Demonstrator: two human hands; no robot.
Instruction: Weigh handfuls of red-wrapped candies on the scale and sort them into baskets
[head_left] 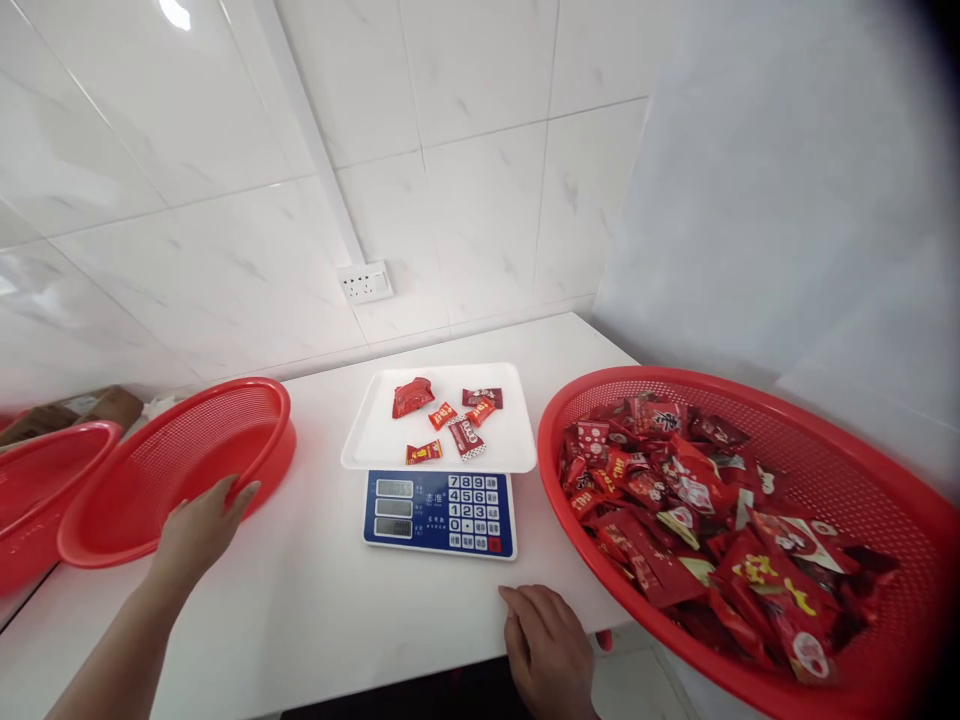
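My left hand is at the near rim of a red plastic basket, with fingers over the rim and the thumb outside, closed on it. No candy shows inside that basket. My right hand rests at the table's front edge, fingers loosely bent and holding nothing. Between the hands stands a digital scale with a blue keypad panel and a white tray. Several red-wrapped candies and a larger red packet lie spread on the tray.
A big red basket full of wrapped candies and snack packets stands at the right. Another red basket is at the far left, with a brown cardboard box behind it. A wall socket is above the white table.
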